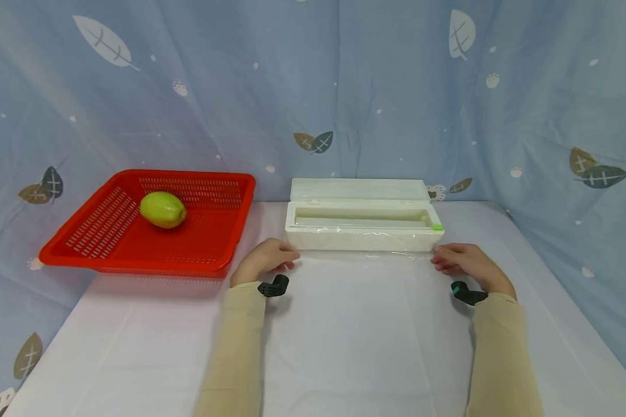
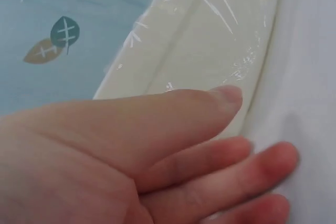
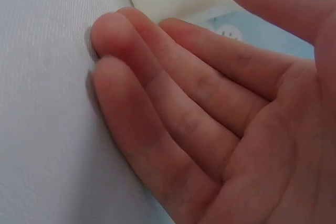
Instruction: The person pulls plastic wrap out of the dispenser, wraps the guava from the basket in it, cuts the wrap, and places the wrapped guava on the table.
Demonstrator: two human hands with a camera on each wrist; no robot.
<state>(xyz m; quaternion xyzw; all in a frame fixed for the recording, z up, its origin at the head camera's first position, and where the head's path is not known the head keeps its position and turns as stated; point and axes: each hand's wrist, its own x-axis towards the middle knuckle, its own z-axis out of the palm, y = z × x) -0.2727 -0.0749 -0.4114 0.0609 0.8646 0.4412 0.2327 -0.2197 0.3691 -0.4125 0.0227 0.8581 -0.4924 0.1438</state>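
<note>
A long white box (image 1: 362, 239) stands at the back of the table, its lid (image 1: 360, 190) tipped back and its narrow hollow facing up. Shiny clear film wraps the front, and a bit of green tape (image 1: 437, 227) marks the right corner. My left hand (image 1: 265, 259) is at the box's front left corner, thumb along its end and fingers loosely bent. At the opposite front corner, my right hand (image 1: 469, 266) has its fingertips close to the box, relaxed and slightly curved. Neither palm holds anything.
To the left, a red plastic basket (image 1: 235, 231) holds a yellow-green oval fruit (image 1: 163, 209). A blue leaf-print curtain (image 1: 375, 87) hangs right behind the box and along both sides. White cloth (image 1: 360, 330) covers the table.
</note>
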